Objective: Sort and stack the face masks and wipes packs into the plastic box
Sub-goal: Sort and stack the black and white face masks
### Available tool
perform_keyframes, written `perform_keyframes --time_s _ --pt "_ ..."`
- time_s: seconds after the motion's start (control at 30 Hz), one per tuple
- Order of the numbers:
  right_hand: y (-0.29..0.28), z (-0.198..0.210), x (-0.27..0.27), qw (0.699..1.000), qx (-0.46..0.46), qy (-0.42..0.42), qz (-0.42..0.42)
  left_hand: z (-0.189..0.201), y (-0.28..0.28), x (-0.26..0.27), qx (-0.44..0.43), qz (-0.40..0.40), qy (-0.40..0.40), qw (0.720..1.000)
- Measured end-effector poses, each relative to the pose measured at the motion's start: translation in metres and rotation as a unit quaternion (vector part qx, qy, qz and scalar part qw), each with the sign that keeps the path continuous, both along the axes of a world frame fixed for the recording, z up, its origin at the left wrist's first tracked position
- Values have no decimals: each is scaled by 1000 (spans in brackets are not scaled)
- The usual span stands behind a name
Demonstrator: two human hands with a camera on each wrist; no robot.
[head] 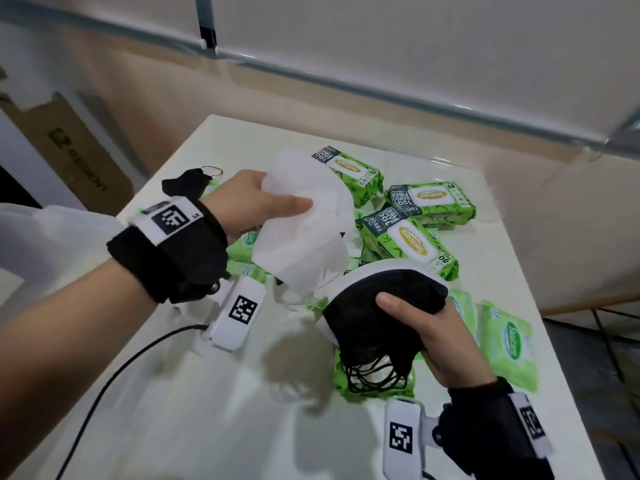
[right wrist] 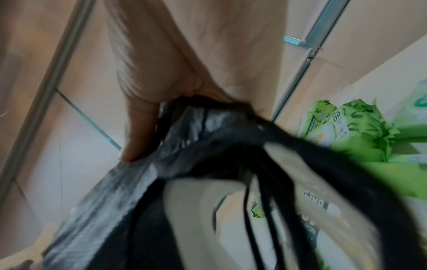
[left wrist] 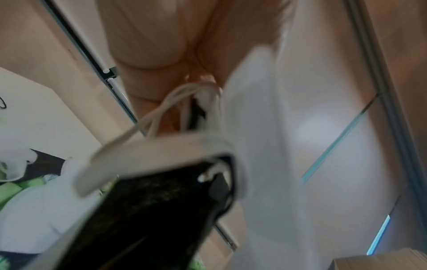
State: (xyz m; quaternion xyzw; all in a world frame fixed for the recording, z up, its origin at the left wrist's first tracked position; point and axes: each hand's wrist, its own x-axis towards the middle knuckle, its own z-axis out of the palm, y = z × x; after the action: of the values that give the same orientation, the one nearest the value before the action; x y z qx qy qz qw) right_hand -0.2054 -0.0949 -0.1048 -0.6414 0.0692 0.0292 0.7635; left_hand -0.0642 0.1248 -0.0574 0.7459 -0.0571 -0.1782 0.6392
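Head view: left hand (head: pixel 249 199) fingers pinch white masks (head: pixel 304 230); right hand (head: pixel 436 337) fingers clasp black masks (head: pixel 374 306).

— White face masks (head: pixel 304 223)?
— Held up as a loose bunch, centre of the head view, pinched by the left hand (head: pixel 249 202); soft, crumpled, pale sheets hanging down and right.

— Black face masks (head: pixel 377 306)?
— Lower centre-right, gripped as a stack in the right hand (head: pixel 440 337), a white edge along the top, black ear loops dangling below.

— Wipes packs (head: pixel 408 240)?
— Green, leaf-printed, with oval yellow labels, scattered in a heap on the table, centre to right; some flat, some overlapping, partly hidden beneath both bunches.

— One more black mask (head: pixel 188 185)?
— Left of centre, lying behind the left wrist.
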Motion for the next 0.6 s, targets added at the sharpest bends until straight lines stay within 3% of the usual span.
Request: perform_keyframes --time_s 0.2,0.6 --pt "16 10 -8 999 -31 -26 -2 -27 3 -27 -46 55 -10 997" --pt "38 15 -6 987 -136 -82 29 -30 2 -52 -90 -14 -9 996"
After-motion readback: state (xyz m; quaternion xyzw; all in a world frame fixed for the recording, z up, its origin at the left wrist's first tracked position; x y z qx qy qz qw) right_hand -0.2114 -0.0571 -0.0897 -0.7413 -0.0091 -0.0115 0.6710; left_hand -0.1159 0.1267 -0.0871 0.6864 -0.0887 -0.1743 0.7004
